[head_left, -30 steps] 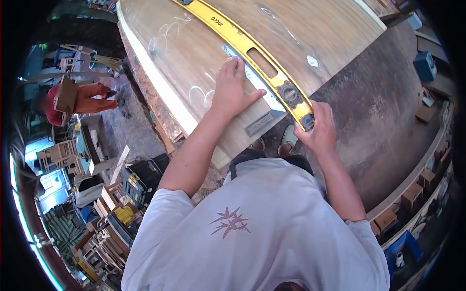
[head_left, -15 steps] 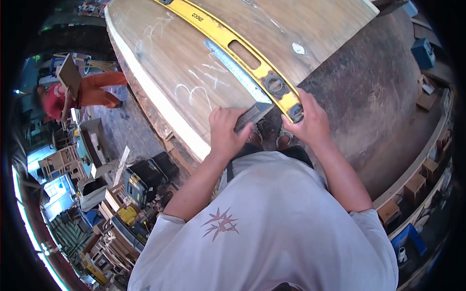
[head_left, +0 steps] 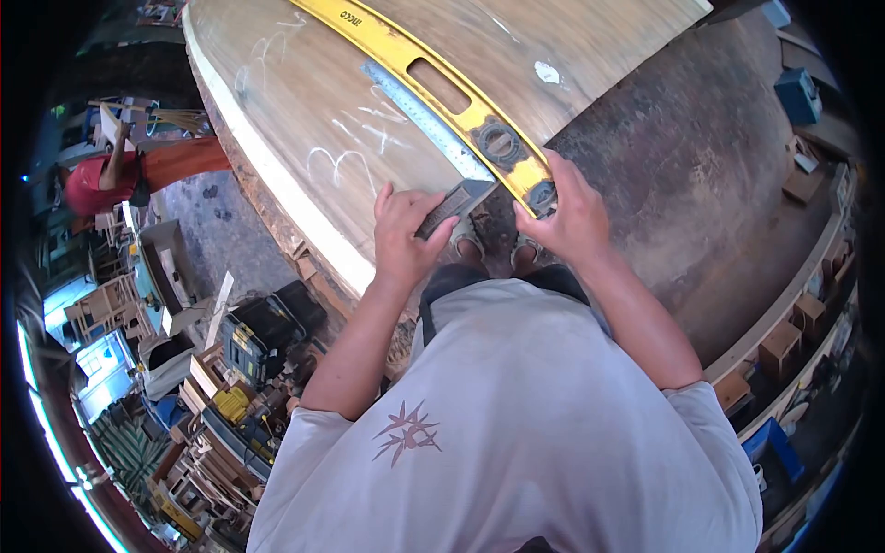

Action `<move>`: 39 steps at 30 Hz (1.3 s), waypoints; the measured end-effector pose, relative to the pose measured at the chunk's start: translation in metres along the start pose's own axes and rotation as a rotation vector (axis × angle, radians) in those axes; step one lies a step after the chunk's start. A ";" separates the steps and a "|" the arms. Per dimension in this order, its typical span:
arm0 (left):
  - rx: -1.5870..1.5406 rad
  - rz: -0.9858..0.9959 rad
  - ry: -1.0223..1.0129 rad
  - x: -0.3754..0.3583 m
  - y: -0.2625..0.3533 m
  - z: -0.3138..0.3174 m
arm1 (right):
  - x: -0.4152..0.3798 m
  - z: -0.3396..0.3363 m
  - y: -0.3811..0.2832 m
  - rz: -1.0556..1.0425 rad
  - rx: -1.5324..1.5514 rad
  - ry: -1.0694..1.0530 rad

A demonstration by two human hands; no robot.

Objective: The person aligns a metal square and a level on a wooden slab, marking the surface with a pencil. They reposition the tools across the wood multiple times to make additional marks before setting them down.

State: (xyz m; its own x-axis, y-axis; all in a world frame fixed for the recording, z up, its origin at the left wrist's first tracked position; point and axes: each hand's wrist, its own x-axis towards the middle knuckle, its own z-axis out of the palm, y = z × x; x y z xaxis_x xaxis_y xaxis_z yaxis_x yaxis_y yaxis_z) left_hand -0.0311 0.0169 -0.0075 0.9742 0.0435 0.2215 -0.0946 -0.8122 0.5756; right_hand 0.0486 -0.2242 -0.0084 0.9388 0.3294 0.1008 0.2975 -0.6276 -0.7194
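Observation:
A wide wooden slab (head_left: 304, 101) with white chalk marks lies in front of me. Across it runs a yellow spirit level (head_left: 396, 48), its near end reaching the slab's near edge. My right hand (head_left: 570, 214) grips that end, thumb on one side and fingers on the other. Against the level's left side lies the metal blade of a try square (head_left: 429, 115). My left hand (head_left: 406, 235) holds the square's dark stock between thumb and fingers, at the slab's near edge.
At the left, a person in a red shirt (head_left: 97, 184) handles a board. Black toolboxes (head_left: 267, 332) and wood offcuts lie at lower left. A blue box (head_left: 798, 97) stands at far right, above a shelf edge with wooden blocks (head_left: 780, 346).
The view has shifted slightly, so slab, level and hands appear a little further left and up. Both hands keep their holds. The person in red has turned and moved the board.

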 end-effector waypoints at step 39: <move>-0.266 -0.031 -0.338 0.013 -0.025 -0.041 | 0.001 0.003 0.005 -0.058 0.017 0.055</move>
State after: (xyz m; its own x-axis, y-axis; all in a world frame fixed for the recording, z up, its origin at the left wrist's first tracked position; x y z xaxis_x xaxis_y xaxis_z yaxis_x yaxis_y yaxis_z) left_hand -0.0249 0.0615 0.0136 0.9856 -0.1631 -0.0442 -0.0702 -0.6334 0.7706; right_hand 0.0508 -0.2246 -0.0142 0.9285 0.3248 0.1801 0.3488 -0.5965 -0.7229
